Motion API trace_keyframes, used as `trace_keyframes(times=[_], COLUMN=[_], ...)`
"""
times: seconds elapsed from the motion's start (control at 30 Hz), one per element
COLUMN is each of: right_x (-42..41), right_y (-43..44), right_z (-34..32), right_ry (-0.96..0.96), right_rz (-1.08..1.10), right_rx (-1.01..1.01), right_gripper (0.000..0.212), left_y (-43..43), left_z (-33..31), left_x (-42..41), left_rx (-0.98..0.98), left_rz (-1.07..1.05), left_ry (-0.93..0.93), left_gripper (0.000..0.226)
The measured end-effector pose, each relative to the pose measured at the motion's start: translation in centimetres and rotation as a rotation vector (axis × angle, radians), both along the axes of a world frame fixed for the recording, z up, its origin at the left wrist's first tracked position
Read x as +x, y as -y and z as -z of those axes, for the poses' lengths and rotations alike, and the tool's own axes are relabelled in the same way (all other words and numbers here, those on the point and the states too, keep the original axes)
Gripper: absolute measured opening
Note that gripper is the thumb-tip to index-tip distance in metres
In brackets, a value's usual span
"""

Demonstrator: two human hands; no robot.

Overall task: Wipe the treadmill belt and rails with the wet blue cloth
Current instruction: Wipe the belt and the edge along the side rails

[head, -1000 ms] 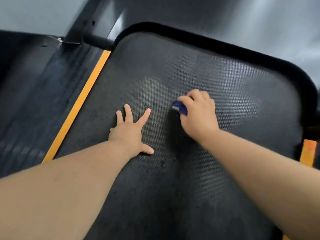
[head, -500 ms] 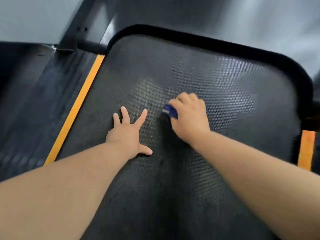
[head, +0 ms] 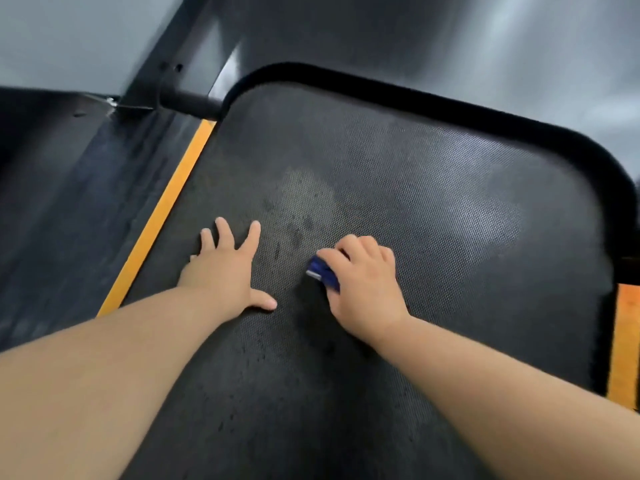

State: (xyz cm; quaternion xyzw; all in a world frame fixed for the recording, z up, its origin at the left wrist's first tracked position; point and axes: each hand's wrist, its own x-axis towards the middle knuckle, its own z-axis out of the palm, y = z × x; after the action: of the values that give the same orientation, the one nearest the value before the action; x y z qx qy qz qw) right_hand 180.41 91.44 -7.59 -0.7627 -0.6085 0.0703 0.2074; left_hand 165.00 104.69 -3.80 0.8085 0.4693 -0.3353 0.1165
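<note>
Left hand (head: 225, 268): flat, fingers spread, on black textured treadmill belt (head: 433, 220).
Right hand (head: 363, 289): grips bunched wet blue cloth (head: 323, 273), 3 o'clock of left hand.
Risk: bunched cloth may skip patches; braced palm could slip on damp belt.

Left hand (head: 228, 271): centre-left of frame, palm down, fingers straight and spread, thumb out to the right.
Right hand (head: 363, 289): centre of frame, knuckles up, fingers curled round a bunched dark blue cloth (head: 323, 273).
Left forearm (head: 104, 375): bare, enters from lower left.
Right forearm (head: 502, 393): bare, enters from lower right.
</note>
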Motion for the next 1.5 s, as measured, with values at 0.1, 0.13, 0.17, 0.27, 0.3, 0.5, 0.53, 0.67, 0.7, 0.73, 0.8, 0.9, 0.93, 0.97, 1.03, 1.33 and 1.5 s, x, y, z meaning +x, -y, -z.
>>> trace_keyframes(times=[0.1, 0.13, 0.17, 0.27, 0.3, 0.5, 0.53, 0.67, 0.7, 0.73, 0.8, 0.9, 0.93, 0.97, 1.03, 1.33, 1.5], right_x=[2.5, 3.8, 5.2, 6.9, 6.1, 0.3, 1.2, 5.4, 5.8, 5.5, 3.5, 1.0, 1.5, 2.3, 3.5, 0.8, 3.7], right_y=[-3.1, -5.4, -7.8, -11.1, -10.5, -2.0, -3.0, -10.7, -11.7, -11.6, -8.8, -3.7, -3.8, -4.9, -8.1, -6.2, -12.4], right_z=[-0.1, -0.4, -0.4, -0.8, -1.0, -0.2, -0.2, -0.7, -0.9, -1.1, -1.2, -0.4, -0.1, 0.0, -0.3, -2.0, -3.4], right_ry=[0.051, 0.072, 0.08, 0.088, 0.099, 0.052, 0.063, 0.078, 0.066, 0.049, 0.029, 0.024, 0.049, 0.08, 0.109, 0.003, 0.144], right_rz=[-0.053, 0.038, 0.149, 0.361, 0.335, -0.136, -0.154, 0.193, 0.259, 0.271, 0.167, -0.011, -0.073, -0.113, -0.086, -0.115, -0.193], right_rx=[0.005, 0.01, -0.001, -0.07, -0.063, -0.086, -0.084, -0.062, -0.073, -0.073, -0.062, -0.031, -0.009, -0.007, -0.045, -0.137, -0.255], right_gripper=[0.025, 0.025, 0.026, 0.031, 0.03, 0.032, 0.032, 0.028, 0.028, 0.029, 0.033, 0.042, 0.041, 0.039, 0.036, 0.035, 0.031], left_y=[-0.1, -0.2, -0.2, -0.1, -0.2, -0.2, -0.3, -0.1, -0.1, -0.1, -0.1, -0.2, -0.2, -0.2, -0.1, -0.1, 0.0], left_z=[0.2, 0.2, 0.2, 0.1, 0.1, 0.4, 0.5, 0.4, 0.4, 0.4, 0.4, 0.4, 0.4, 0.4, 0.4, 0.2, 0.1], left_x=[-0.4, -0.5, -0.6, 0.0, 0.1, 0.1, 0.1, 0.0, -0.1, -0.1, 0.0, 0.1, 0.0, 0.0, 0.0, 0.1, 0.0], left_rx=[0.0, -0.005, -0.009, -0.033, -0.037, -0.064, -0.063, -0.07, -0.069, -0.069, -0.072, -0.074, -0.07, -0.07, -0.079, -0.079, -0.078], left_rz=[0.008, 0.01, 0.011, 0.013, 0.007, -0.016, -0.016, -0.002, -0.002, -0.004, -0.01, -0.013, -0.011, -0.01, -0.014, -0.049, -0.046], left_ry=[0.032, 0.037, 0.035, 0.005, 0.001, 0.03, 0.031, 0.029, 0.028, 0.026, 0.025, 0.039, 0.044, 0.047, 0.053, 0.094, 0.106], left_gripper=[0.127, 0.127, 0.127, 0.128, 0.128, 0.126, 0.125, 0.124, 0.124, 0.124, 0.124, 0.124, 0.124, 0.124, 0.124, 0.123, 0.124])
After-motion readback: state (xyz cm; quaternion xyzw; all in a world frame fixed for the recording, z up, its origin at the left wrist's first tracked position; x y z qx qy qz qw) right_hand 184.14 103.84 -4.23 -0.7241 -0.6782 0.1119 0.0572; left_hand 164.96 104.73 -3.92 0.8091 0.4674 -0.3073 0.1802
